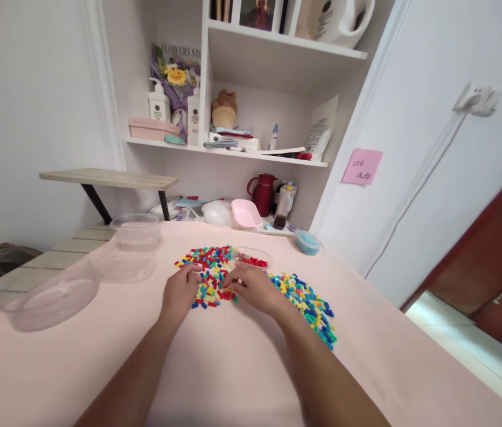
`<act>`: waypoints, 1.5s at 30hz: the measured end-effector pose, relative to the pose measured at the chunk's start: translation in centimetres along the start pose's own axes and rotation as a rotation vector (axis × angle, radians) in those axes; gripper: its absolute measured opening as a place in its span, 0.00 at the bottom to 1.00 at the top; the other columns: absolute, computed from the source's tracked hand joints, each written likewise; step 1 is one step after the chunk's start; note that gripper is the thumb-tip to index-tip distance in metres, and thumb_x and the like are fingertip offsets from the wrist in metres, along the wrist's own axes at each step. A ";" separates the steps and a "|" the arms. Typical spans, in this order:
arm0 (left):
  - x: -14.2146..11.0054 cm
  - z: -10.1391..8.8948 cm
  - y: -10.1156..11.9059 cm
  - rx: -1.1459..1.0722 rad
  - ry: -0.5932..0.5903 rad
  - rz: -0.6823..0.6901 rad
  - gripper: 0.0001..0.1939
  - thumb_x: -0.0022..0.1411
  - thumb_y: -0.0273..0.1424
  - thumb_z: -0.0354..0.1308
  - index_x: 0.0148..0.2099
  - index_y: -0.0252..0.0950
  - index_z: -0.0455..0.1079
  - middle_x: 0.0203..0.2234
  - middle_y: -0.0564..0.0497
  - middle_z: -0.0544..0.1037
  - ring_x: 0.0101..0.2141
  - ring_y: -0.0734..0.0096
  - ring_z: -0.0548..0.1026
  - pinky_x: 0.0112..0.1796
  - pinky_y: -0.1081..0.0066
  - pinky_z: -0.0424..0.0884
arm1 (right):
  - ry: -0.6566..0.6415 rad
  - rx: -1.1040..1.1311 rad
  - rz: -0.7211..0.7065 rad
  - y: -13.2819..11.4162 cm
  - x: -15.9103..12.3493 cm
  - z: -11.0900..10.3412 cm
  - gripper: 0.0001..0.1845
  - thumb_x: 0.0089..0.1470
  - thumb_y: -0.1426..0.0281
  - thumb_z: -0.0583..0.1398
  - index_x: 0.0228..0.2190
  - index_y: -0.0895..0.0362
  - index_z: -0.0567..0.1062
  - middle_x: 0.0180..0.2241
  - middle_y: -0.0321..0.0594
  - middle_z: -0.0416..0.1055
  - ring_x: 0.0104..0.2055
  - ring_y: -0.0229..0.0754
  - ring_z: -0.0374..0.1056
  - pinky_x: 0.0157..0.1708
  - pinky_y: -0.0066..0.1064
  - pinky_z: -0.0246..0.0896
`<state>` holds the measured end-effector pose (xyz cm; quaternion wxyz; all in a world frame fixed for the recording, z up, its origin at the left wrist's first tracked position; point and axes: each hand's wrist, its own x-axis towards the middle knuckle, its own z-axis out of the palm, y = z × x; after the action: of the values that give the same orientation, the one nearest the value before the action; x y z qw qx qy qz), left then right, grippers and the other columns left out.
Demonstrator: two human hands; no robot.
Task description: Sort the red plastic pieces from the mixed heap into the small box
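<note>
A heap of small plastic toy bricks (213, 284) in red, yellow, blue and green lies between my hands. My left hand (180, 292) rests at the heap's left edge, its fingers loosely bent and apart, with no brick seen in it. Over the right side of the heap is my right hand (255, 289), its fingertips drawn together; whatever they hold is too small to make out. Just beyond it stands a clear plastic container (263, 254) with red bricks (252, 261) inside, partly hidden by the hand.
Another brick pile (307, 299), mostly blue, yellow and white, spreads beside my right forearm. A lidded tub (308, 242) with light blue contents sits at back right. Clear containers (137, 237) and lids (62, 296) lie at left. A pink basin (246, 214) stands at the back.
</note>
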<state>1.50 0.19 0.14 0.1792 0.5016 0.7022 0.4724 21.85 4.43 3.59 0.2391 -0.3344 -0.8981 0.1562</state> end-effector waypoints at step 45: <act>-0.2 0.2 0.0 0.070 -0.037 0.093 0.16 0.59 0.27 0.46 0.38 0.41 0.76 0.27 0.55 0.80 0.29 0.72 0.76 0.32 0.75 0.67 | 0.564 0.335 0.017 1.1 0.4 -1.8 0.10 0.55 0.65 0.59 0.33 0.55 0.79 0.31 0.38 0.71 0.27 0.36 0.62 0.29 0.28 0.60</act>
<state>1.76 0.09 -0.04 0.1524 0.5482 0.6910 0.4458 23.18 5.75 4.74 0.5289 -0.3282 -0.7553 0.2051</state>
